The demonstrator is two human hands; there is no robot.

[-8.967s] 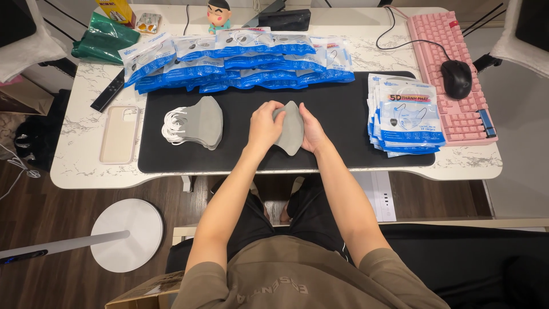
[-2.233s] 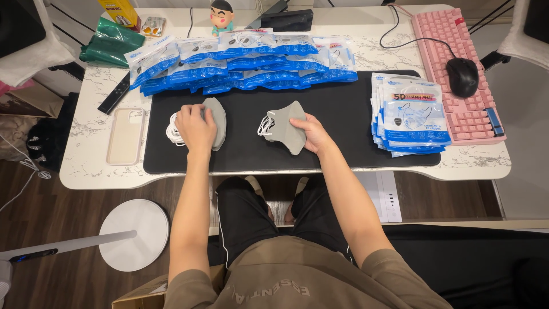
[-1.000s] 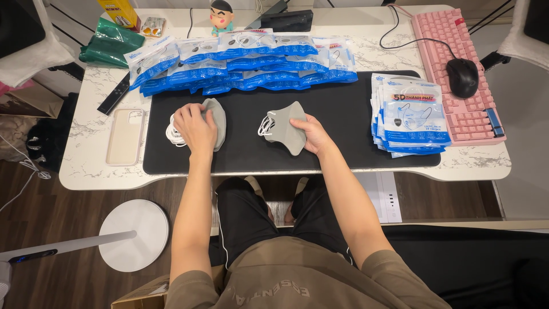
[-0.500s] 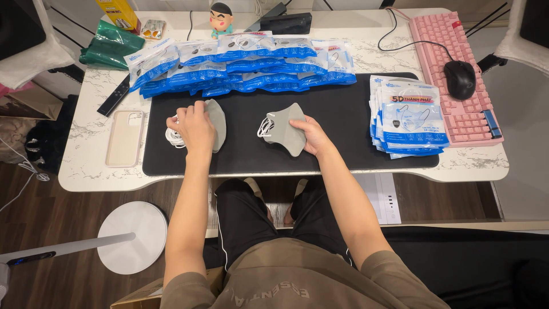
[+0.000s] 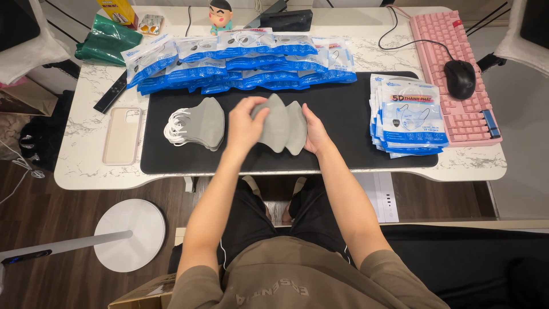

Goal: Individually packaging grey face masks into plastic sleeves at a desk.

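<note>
Grey masks [image 5: 280, 123] upright lengthwise, seemingly two, left grip [image 5: 245, 123] and right grip [image 5: 313, 130] closed on edges

grey face masks [image 5: 281, 123], overlapped, on black mat [image 5: 343, 123]

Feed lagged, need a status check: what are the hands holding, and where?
Both the left hand and right hand hold grey masks by their opposite side edges.
</note>
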